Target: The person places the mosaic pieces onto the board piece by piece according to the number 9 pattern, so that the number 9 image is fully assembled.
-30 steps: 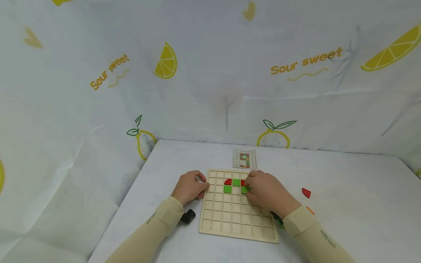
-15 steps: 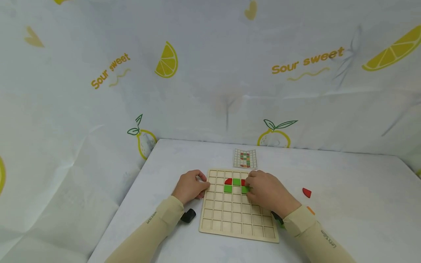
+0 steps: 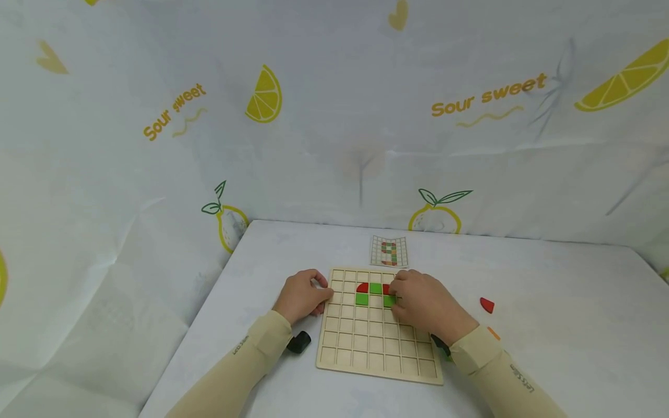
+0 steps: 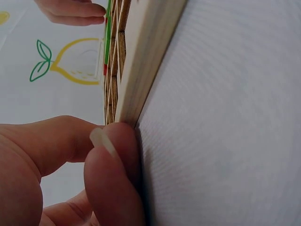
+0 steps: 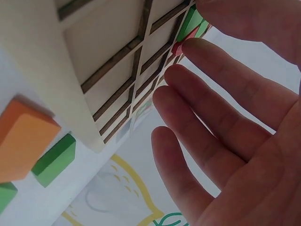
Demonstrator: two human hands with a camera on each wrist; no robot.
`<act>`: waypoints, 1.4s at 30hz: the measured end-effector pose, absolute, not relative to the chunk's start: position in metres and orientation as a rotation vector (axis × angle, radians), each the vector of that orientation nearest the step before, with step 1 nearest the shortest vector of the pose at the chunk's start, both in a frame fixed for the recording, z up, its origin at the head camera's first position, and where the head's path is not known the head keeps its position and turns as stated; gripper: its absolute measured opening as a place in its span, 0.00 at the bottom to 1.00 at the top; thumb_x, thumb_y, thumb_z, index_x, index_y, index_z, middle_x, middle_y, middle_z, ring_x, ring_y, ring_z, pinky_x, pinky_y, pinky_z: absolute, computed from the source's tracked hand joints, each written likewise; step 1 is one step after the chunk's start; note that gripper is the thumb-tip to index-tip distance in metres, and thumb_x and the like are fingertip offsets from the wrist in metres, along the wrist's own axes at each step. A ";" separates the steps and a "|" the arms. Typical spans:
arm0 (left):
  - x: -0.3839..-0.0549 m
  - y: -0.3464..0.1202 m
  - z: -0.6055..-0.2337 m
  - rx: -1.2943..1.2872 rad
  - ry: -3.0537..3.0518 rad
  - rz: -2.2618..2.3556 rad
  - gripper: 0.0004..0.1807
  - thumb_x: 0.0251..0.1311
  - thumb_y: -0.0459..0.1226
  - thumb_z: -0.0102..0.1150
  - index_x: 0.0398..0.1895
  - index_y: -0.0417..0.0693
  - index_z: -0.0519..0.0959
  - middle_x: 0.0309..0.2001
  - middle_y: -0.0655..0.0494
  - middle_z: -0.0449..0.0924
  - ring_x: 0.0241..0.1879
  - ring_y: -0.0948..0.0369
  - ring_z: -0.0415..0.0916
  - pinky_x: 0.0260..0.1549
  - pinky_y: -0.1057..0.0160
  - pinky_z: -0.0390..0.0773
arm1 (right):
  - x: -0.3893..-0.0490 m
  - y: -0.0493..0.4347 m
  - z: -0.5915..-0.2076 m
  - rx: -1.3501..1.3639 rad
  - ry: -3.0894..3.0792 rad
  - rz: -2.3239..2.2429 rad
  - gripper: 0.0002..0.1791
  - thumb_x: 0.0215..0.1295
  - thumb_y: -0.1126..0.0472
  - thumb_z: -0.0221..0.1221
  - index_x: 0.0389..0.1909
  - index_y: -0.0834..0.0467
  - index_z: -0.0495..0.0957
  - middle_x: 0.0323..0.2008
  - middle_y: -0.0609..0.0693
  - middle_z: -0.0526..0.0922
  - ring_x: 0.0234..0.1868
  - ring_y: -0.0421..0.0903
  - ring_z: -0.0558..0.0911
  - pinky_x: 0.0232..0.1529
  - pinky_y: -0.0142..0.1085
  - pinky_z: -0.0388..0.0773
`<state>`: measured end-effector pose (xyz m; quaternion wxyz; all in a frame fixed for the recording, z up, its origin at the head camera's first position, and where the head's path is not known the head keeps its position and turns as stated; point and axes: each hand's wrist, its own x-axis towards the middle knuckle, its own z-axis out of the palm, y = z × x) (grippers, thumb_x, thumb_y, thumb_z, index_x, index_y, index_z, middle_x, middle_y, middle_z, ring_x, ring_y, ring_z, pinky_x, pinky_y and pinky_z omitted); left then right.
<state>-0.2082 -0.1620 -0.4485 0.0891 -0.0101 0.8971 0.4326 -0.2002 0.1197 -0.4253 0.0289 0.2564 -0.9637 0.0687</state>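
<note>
A wooden grid board (image 3: 360,342) lies flat on the white table. My left hand (image 3: 300,299) holds its left edge, thumb and index fingertips close together there in the left wrist view. My right hand (image 3: 425,302) reaches over the board's upper right. In the right wrist view its fingers are nearly straight, with the index fingertip at a red tile (image 5: 177,48) and the thumb by a green tile (image 5: 189,23). Two red rounded tiles flank a green square (image 3: 375,288) in the upper row; a green square (image 3: 362,299) sits below at left. Part of the right-hand tiles is hidden.
A printed pattern card (image 3: 389,251) lies behind the board. Loose to the right are a red quarter-round tile (image 3: 487,305), an orange block (image 5: 26,141) and green blocks (image 5: 54,160). A black object (image 3: 299,342) is beside the left wrist. A fruit-print sheet (image 3: 334,116) hangs behind.
</note>
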 end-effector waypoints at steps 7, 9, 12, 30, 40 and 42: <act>-0.206 -0.160 -0.446 -0.045 2.654 1.297 0.08 0.67 0.39 0.69 0.43 0.48 0.82 0.20 0.54 0.84 0.17 0.61 0.79 0.23 0.65 0.79 | -0.197 0.134 -0.416 0.703 -3.077 0.335 0.09 0.64 0.58 0.72 0.43 0.56 0.91 0.44 0.46 0.88 0.48 0.47 0.85 0.52 0.47 0.86; -0.206 -0.160 -0.447 -0.047 2.653 1.291 0.08 0.67 0.40 0.69 0.43 0.48 0.82 0.20 0.54 0.84 0.17 0.62 0.79 0.23 0.65 0.79 | -0.195 0.144 -0.412 0.651 -3.091 0.355 0.10 0.66 0.57 0.71 0.45 0.56 0.91 0.47 0.47 0.88 0.51 0.49 0.86 0.54 0.49 0.87; -0.206 -0.161 -0.447 -0.046 2.666 1.278 0.08 0.67 0.40 0.69 0.44 0.48 0.82 0.20 0.55 0.84 0.17 0.61 0.79 0.23 0.65 0.80 | -0.193 0.162 -0.407 0.568 -3.103 0.372 0.10 0.67 0.57 0.71 0.46 0.55 0.90 0.50 0.50 0.88 0.55 0.53 0.86 0.57 0.52 0.86; -0.204 -0.159 -0.447 -0.062 2.666 1.278 0.08 0.68 0.40 0.69 0.45 0.48 0.82 0.22 0.53 0.84 0.19 0.61 0.80 0.24 0.64 0.80 | -0.181 0.278 -0.413 0.205 -3.209 0.401 0.17 0.63 0.57 0.73 0.49 0.62 0.87 0.51 0.62 0.87 0.52 0.64 0.84 0.53 0.62 0.85; -0.205 -0.160 -0.448 -0.063 2.655 1.266 0.09 0.67 0.40 0.70 0.44 0.48 0.82 0.21 0.53 0.84 0.19 0.60 0.81 0.25 0.64 0.81 | -0.183 0.288 -0.414 0.160 -3.253 0.469 0.17 0.64 0.57 0.73 0.49 0.62 0.87 0.51 0.62 0.87 0.54 0.65 0.83 0.57 0.63 0.84; -0.206 -0.159 -0.449 -0.056 2.651 1.267 0.09 0.67 0.40 0.70 0.44 0.48 0.82 0.21 0.53 0.84 0.19 0.60 0.81 0.25 0.63 0.82 | -0.183 0.290 -0.415 0.153 -3.255 0.476 0.17 0.64 0.57 0.73 0.49 0.62 0.87 0.50 0.62 0.88 0.53 0.64 0.83 0.57 0.62 0.83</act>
